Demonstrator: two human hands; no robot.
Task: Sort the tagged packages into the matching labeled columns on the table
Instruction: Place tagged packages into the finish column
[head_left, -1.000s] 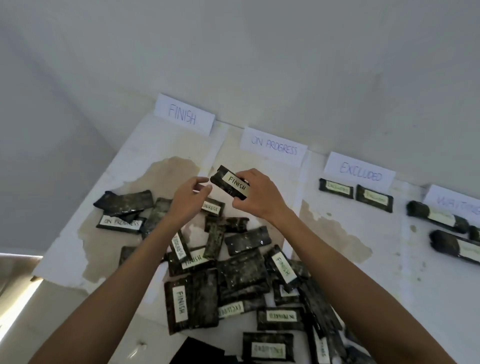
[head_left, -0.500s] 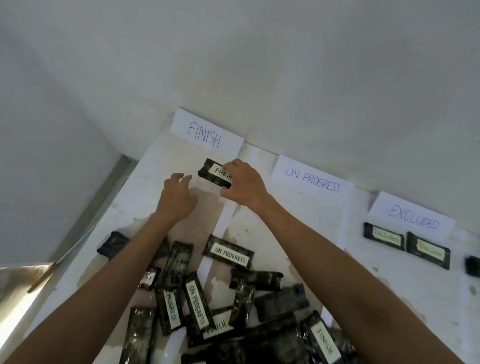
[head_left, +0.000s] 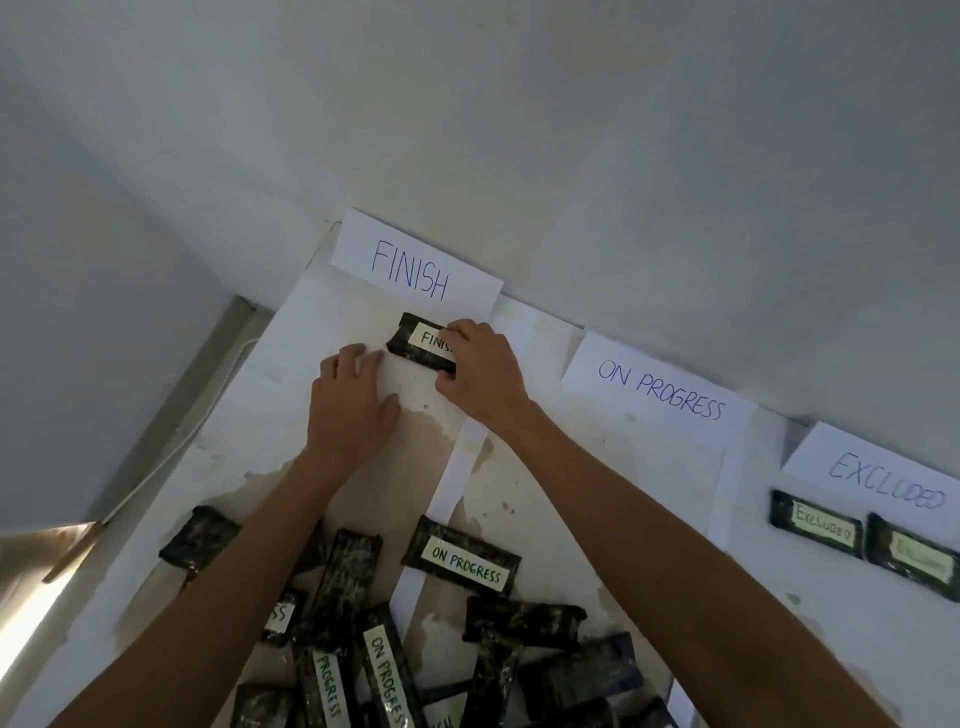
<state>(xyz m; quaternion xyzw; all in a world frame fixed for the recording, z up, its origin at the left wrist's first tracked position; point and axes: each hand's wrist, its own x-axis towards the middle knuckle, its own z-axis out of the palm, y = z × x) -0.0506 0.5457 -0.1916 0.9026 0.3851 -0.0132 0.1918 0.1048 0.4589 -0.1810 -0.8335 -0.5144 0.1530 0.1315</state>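
A black package tagged FINISH (head_left: 415, 340) lies on the table just below the white FINISH column label (head_left: 415, 270). My right hand (head_left: 480, 374) grips its right end, thumb under the near edge and fingers over the top. To its left, my left hand (head_left: 350, 402) rests flat on the table with fingers spread, fingertips close to the package's left end. A pile of black tagged packages (head_left: 415, 639) lies near the front, several reading ON PROGRESS.
The ON PROGRESS label (head_left: 660, 389) and EXCLUDED label (head_left: 883, 478) stand along the wall to the right. Two EXCLUDED packages (head_left: 862, 540) lie under their label. White paper strips (head_left: 457, 467) divide the columns. The table's left edge (head_left: 171, 467) runs diagonally.
My right hand carried the FINISH package from above the pile up to the FINISH label and brought it down onto the table. My left hand followed and now lies flat beside it.
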